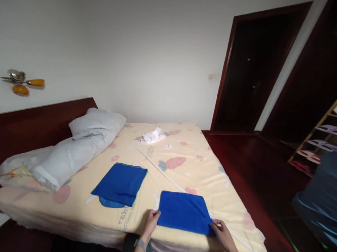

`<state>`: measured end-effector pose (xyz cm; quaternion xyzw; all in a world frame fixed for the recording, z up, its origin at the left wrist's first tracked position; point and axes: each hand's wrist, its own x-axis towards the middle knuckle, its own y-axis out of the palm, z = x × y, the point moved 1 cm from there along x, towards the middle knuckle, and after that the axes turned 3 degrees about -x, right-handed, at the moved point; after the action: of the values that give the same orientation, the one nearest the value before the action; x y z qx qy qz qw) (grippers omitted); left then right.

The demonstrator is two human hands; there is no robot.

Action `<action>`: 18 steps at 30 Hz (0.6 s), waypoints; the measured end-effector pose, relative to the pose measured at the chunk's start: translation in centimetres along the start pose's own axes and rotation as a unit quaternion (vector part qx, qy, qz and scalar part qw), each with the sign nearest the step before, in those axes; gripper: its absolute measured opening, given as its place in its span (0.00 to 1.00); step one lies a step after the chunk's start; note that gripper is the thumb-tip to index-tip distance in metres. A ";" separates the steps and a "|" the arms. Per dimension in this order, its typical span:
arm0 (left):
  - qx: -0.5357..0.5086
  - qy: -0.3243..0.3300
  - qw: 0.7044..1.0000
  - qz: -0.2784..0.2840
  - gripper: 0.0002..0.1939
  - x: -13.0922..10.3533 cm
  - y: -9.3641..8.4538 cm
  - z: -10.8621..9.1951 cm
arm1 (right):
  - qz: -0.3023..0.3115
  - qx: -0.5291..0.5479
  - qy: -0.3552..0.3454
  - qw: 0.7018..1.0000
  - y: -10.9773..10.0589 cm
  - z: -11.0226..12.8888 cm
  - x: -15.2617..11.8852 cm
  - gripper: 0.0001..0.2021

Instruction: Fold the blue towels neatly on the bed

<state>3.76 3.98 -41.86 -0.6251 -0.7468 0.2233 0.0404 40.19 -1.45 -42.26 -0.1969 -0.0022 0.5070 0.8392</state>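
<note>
A flat blue cloth (183, 212) lies at the near edge of the bed. My left hand (152, 221), with a watch on its wrist, pinches the cloth's near left corner. At the near right corner, my right hand (221, 233) holds the cloth between thumb and fingers. To the left, a second blue cloth (120, 184) rests on the bed, with a lighter blue layer showing under its near edge.
The bed (171, 179) has a patterned yellow sheet. Grey bedding (78, 150) lies by the headboard (42, 118). Farther back is a crumpled white bag (152, 136). A shoe rack (315, 143) and a dark blue covered object (330, 199) stand at the right.
</note>
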 end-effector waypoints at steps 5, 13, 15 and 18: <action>-0.047 -0.011 0.999 0.013 0.17 -0.6 0.1 0.4 | 0.057 0.051 0.010 0.997 -0.7 -0.4 -0.1 0.24; -0.107 0.132 0.982 0.082 0.20 -2.2 -1.3 2.7 | 0.060 0.041 -0.077 0.994 -2.4 -1.5 -0.9 0.16; -0.113 0.134 0.977 0.125 0.20 -2.9 -1.8 3.2 | 0.090 0.039 -0.096 0.991 -2.8 -2.1 -1.4 0.18; -0.104 0.141 0.969 0.176 0.26 -3.6 -2.2 3.1 | 0.149 0.039 -0.128 0.980 -3.1 -2.5 -2.1 0.26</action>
<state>1.45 -0.56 -43.02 -0.7724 -0.6312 0.0574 0.0404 42.30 -5.29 -43.10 -0.0955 -0.0603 0.6473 0.7538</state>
